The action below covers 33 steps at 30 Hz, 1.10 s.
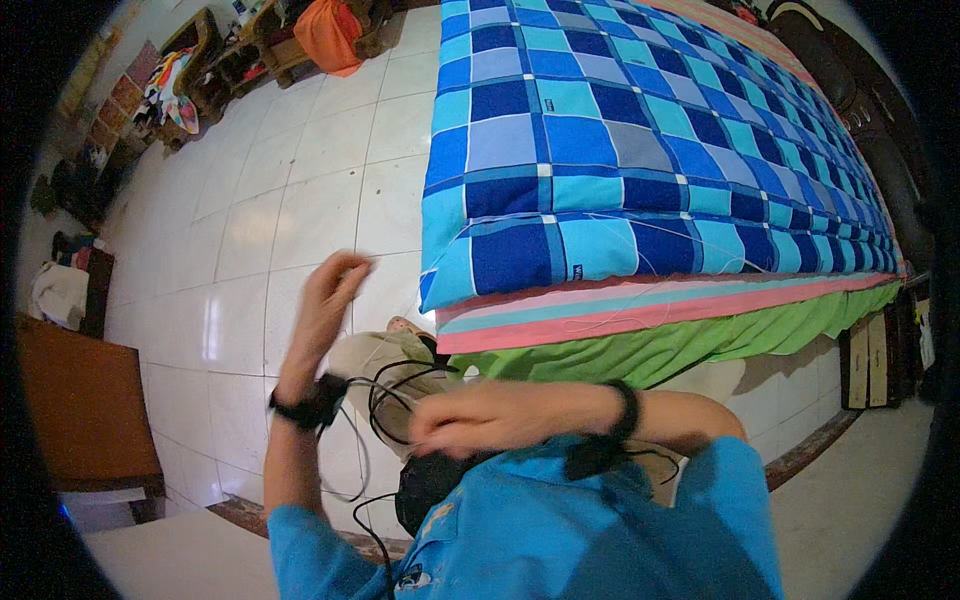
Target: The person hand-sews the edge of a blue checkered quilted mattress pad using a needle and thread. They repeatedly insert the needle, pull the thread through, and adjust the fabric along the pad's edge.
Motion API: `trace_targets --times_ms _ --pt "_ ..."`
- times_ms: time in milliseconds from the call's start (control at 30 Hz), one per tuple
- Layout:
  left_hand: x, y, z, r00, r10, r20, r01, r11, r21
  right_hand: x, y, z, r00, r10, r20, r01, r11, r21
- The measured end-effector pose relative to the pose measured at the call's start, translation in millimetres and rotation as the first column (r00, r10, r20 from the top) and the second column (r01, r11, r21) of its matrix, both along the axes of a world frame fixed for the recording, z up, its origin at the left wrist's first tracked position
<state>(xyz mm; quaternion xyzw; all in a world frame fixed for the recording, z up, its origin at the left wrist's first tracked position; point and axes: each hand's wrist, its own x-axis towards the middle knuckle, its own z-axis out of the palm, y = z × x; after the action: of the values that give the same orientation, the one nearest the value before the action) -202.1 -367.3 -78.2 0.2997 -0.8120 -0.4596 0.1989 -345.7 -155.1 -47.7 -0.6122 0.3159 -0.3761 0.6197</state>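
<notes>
My left hand (334, 289) is raised over the floor tiles left of the bed, its fingers drawn together and blurred. In front of my blue shirt, my right hand (465, 421) has its fingers curled; blur hides whether either hand holds anything. A blue checked quilt (577, 142) lies on the bed, with a rolled or folded near edge. Thin white thread (697, 238) runs loosely over that edge and onto a pink and teal striped sheet (480, 326). Green cloth (645, 360) hangs below it. Both wrists wear black bands with dark devices and cables.
A brown wooden panel (90, 405) stands at left, near a white cloth (60, 295). Wooden furniture with orange cloth (330, 34) is at the top left. The bed's dark headboard or a sofa curves along the right. Black cables (379, 397) loop between my hands.
</notes>
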Motion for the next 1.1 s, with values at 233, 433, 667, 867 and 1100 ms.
trace_targets --times_ms 233,433,667,867,1100 --pt "-106 -4 -17 0.939 -0.284 0.191 0.281 0.959 0.042 -83 116 38 0.88 -0.474 -0.039 0.462 0.831 0.309" --pt "-98 -17 -6 0.923 -0.361 0.135 0.278 0.865 0.417 -86 151 16 0.723 -0.688 0.064 0.631 0.695 0.345" --pt "-96 -13 -17 0.953 -0.186 0.237 0.261 0.903 -0.341 -69 141 2 0.754 -0.657 -0.02 0.609 0.687 0.397" --pt "-13 -74 -67 0.938 0.151 0.313 0.112 0.722 -0.683 -50 111 -16 0.88 -0.467 0.08 0.415 0.841 0.346" --pt "314 -162 -102 0.682 0.584 0.44 -0.091 0.665 -0.741 -16 49 -35 0.971 -0.115 0.21 0.061 0.967 0.245"
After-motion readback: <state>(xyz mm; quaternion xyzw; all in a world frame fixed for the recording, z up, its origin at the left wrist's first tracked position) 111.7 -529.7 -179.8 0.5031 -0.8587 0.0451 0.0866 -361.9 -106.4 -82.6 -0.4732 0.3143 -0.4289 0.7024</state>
